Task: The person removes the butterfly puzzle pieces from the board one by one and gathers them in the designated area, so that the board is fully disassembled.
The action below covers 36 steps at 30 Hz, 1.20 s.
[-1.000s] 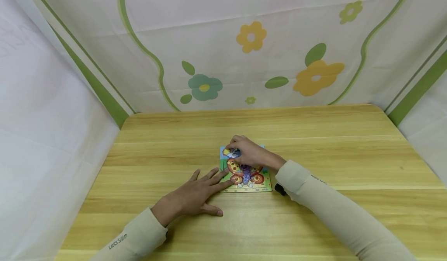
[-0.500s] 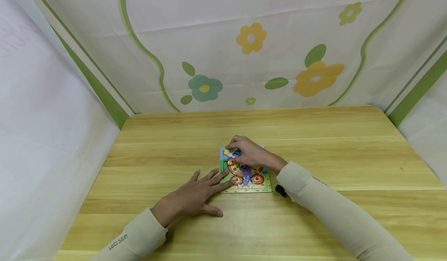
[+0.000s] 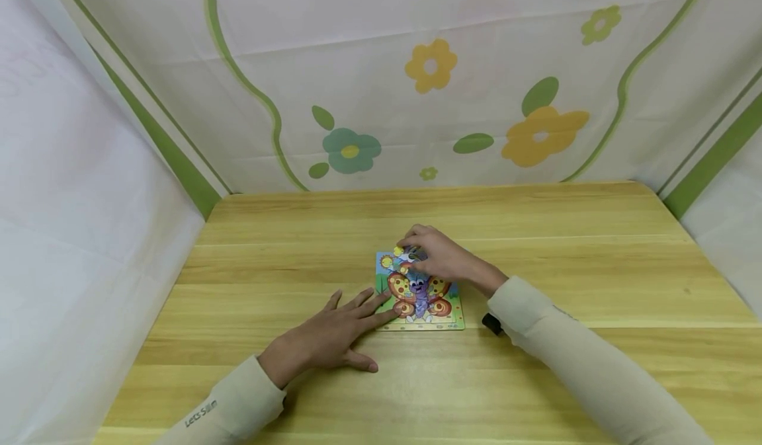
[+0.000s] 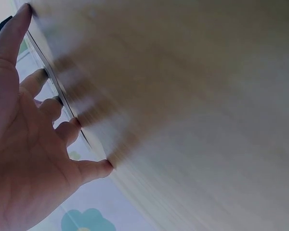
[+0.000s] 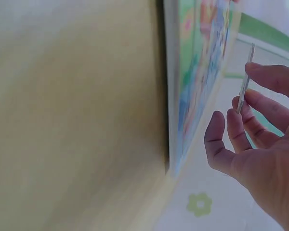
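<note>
A jigsaw puzzle board (image 3: 449,316) with a red-and-yellow winged, purple-bodied butterfly lies on the wooden table. My right hand (image 3: 443,254) pinches a thin puzzle piece (image 3: 405,257) above the board's upper part, between thumb and fingertips. In the right wrist view that puzzle piece (image 5: 244,89) appears edge-on, apart from the board's surface. Part of its picture is hidden by my fingers. My left hand (image 3: 333,332) is spread flat, with fingertips resting on the board's left edge and the thumb on the table. The left wrist view shows my left hand (image 4: 33,144) from the palm side, fingers extended.
The wooden table (image 3: 268,253) extends on all sides of the board. Behind it hangs a white curtain (image 3: 381,48) printed with flowers and green stripes, with further white cloth (image 3: 89,200) at the left. A small black object (image 3: 492,324) shows under the right cuff.
My right hand has lifted the puzzle piece off the board's upper left and shifted slightly right and away, uncovering the butterfly's face. The left hand stays in place.
</note>
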Tool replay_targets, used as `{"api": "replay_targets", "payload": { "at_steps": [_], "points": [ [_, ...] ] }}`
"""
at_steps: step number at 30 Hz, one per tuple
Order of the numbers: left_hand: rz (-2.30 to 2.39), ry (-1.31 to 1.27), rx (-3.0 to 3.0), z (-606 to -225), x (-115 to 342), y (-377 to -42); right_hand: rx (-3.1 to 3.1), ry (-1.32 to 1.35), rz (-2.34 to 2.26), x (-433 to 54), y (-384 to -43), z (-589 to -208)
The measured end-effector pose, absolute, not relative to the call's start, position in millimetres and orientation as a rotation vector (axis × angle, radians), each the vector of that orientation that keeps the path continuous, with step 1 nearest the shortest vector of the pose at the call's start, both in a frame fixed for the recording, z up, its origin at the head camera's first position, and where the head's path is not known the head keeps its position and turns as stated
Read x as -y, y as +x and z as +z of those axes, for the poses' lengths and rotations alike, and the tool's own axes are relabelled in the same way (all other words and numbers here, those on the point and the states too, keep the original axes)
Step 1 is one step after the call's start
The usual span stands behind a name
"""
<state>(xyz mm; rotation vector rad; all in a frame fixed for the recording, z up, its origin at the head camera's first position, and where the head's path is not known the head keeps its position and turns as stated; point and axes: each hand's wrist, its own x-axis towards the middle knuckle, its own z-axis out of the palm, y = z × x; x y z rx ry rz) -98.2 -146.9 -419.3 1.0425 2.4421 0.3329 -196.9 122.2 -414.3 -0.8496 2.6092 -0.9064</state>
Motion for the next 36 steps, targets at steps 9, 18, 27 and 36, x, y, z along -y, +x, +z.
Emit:
{"api": "replay_targets", "payload": {
  "at_steps": [9, 18, 27, 36],
  "points": [
    [0.342, 1.036, -2.44, -419, 147, -98, -2.658, -0.751, -0.973, -158, -205, -409],
    [0.358, 1.037, -2.436, -420, 147, -98, -2.699, -0.606, -0.994, -198, -215, -411],
    [0.371, 1.024, -2.446, -419, 148, -96, -2.71, -0.571, -0.987, -227, -225, -420],
    [0.368, 1.001, -2.444, -418, 147, -94, -2.745, -0.506, -0.953, -248, -231, -425]
  ]
}}
